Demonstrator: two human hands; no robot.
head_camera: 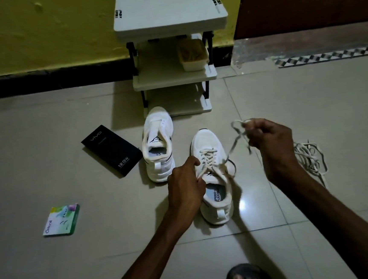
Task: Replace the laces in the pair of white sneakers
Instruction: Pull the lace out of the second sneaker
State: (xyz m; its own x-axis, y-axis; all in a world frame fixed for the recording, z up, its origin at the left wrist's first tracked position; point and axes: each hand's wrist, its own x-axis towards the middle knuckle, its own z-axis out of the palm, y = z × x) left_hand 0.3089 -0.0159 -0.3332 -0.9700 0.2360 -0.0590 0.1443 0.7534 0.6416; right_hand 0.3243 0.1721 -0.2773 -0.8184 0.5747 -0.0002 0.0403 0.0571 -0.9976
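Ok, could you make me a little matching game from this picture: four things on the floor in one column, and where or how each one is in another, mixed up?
Things:
1. far sneaker
2. near sneaker
3. black box
4. lace pile

States or places:
A. lying far right
B. without laces
C. laced
D. left of both sneakers

Pairs: 1-B, 2-C, 3-D, 4-A
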